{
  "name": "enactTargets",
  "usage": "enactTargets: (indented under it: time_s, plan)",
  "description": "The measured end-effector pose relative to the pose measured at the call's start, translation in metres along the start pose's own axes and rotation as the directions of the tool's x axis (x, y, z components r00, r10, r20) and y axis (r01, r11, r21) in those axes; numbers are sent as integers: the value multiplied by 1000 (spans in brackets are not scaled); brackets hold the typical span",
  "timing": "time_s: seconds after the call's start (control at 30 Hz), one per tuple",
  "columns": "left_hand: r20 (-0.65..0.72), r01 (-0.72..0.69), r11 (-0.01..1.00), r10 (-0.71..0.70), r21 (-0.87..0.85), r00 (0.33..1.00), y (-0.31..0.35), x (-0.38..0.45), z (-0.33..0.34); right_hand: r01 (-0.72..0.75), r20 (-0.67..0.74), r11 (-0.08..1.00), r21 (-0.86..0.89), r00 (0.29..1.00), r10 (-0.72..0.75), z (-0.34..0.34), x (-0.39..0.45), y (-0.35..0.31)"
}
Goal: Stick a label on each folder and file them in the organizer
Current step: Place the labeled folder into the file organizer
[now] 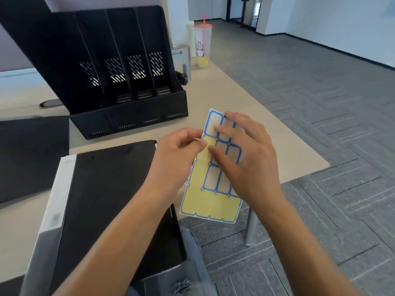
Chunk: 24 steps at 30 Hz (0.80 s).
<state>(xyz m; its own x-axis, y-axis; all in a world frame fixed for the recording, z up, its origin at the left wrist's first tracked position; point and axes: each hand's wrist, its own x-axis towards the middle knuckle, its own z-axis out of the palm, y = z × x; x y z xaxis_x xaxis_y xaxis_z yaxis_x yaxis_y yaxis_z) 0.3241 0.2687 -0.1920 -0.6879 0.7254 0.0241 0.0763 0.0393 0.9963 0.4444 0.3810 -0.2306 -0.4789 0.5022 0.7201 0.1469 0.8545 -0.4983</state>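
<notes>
Label sheet (210, 201) is held in the air over the counter (245, 124) edge, long axis running away from the person and tilted slightly right; left hand (179, 154) pinches at the sheet's left edge by a half-lifted label (197, 139), thumb and fingertips curled on it; right hand (245, 157) lies spread over the sheet with fingers nearly straight, steadying it; cannot tell whether its thumb grips from below.

Key relation: top black folder (115, 189) sits just left of and below the hands, nearer the left hand; its long axis also runs away from the person, white spine strip (57, 201) on its left side; likely the label travels left and down onto it.

Sheet look: yellow backing showing where labels are gone along the left column and bottom, remaining labels whitish with blue borders, two columns.

Black organizer (119, 67) stands beyond the folder, four slots, all look unfilled; another dark folder (30, 154) lies flat at far left; plastic cup with straw (202, 43) behind the organizer.

Step judged: peeling a label; no folder filed yet.
</notes>
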Motion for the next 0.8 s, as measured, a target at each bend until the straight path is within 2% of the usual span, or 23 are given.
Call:
enactTargets:
  time_s: [0.17, 0.33, 0.57, 0.67, 0.8]
  plan:
    - [10, 6, 998, -5, -70, 1000, 6, -20, -15, 57, 64, 998, 20, 996, -58, -1, 6, -13]
    - [26, 63, 991, -60, -116, 998, 6, -30, -23, -10, 177, 997, 71, 984, -2, -7, 9, -23]
    - [59, 132, 971, -122, -201, 991, 9, -36, -26, -36, 194, 998, 52, 981, 25, -8, 6, -25]
    - [51, 124, 977, -117, -170, 992, 7, -37, -25, -29, 175, 998, 47, 984, 20, -7, 2, -24]
    - [-7, 0, 1000, 0, -21, 1000, 2, -38, -24, 1, 104, 1000, 28, 995, -4, -5, 0, -23]
